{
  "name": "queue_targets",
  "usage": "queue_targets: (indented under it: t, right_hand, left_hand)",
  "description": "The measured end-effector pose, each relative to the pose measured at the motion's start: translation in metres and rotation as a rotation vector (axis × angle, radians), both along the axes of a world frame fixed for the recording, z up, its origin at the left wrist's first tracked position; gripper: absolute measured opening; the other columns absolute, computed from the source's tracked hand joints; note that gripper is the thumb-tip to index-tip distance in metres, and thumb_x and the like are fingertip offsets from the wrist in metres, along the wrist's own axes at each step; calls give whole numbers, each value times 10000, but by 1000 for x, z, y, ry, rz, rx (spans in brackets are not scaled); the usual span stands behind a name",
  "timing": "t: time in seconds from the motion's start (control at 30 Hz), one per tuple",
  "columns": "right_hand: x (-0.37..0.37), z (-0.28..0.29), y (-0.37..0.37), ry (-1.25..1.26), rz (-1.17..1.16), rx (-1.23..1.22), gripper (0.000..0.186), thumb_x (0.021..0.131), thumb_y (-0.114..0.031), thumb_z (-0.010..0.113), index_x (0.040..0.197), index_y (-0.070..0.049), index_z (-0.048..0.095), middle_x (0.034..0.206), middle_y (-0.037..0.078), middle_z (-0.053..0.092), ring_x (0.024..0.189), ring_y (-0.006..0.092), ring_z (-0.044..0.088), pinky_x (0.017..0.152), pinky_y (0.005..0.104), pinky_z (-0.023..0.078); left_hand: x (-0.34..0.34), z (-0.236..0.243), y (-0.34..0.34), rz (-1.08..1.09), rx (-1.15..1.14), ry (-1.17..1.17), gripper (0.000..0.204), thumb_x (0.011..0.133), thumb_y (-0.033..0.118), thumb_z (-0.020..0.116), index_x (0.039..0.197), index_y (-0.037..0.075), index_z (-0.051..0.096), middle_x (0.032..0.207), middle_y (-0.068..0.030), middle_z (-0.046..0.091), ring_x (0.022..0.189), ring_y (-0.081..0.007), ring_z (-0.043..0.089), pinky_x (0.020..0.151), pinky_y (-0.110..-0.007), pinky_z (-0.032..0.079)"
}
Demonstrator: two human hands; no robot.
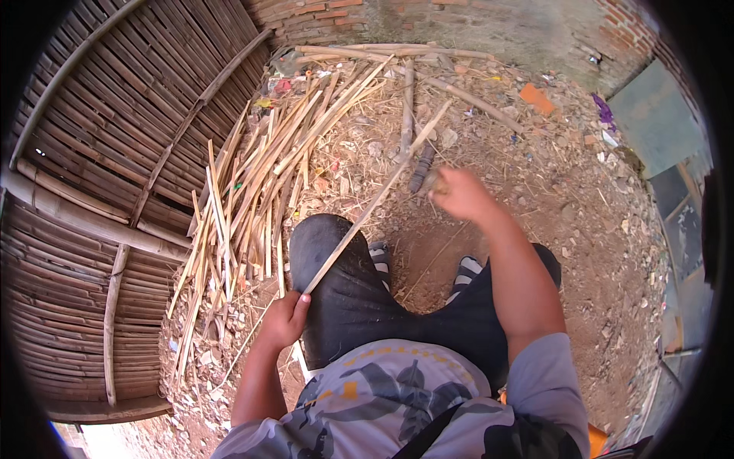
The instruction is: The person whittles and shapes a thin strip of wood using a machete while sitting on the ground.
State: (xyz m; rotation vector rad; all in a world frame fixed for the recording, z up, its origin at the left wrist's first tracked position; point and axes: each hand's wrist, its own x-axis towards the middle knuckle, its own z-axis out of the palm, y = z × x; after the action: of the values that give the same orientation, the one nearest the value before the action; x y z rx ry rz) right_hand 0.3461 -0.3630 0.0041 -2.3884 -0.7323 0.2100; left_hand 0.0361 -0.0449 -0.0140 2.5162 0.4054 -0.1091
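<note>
My left hand is closed round the near end of a long pale bamboo strip. The strip slants away to the far right, passing over my left knee. Off to the right of it, my right hand is closed on a short brownish piece, mostly hidden by the fingers and slightly blurred. I cannot make out what that piece is. Just left of this hand a dark, ridged, stubby object lies on the ground, close to the strip.
Many split bamboo strips lie in a loose heap at the left, beside a slatted bamboo wall. Round poles lie beyond my feet. A brick wall closes the far side. Grey-green panels lean at the right.
</note>
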Motion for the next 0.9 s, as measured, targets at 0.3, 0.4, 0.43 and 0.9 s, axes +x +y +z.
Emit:
queue_targets:
  t: [0.3,0.4,0.43,0.9]
  right_hand:
    - [-1,-28,4,33,251,50,292,860,-254,740,1049,-45,662,783,136,689,761,283,696,711,435,541]
    - [14,-17,-6,103,-93,32,374,867,-251,740,1151,-17,674,978,197,722,910,324,720,798,427,562]
    - [10,-20,-3,51,-55,60,338,864,-248,740,1112,-30,669,912,175,710,864,311,712,773,430,556]
    - [6,-19,7,44,-44,100,278,885,-255,731,1041,-40,651,898,179,711,808,325,697,738,443,550]
  left_hand:
    - [0,-7,9,-29,-150,-41,490,1078,410,474,862,-16,587,729,-235,626,693,-397,630,649,-457,481]
    - [1,-1,8,4,-190,4,540,1087,445,446,901,-30,623,727,-183,628,684,-298,619,657,-419,482]
    - [1,0,9,14,-193,25,550,1086,454,440,897,-29,623,728,-185,629,688,-299,621,661,-419,482]
    - [-1,-7,11,19,-183,-10,584,1084,482,421,905,-36,624,760,-226,652,713,-355,641,680,-429,492]
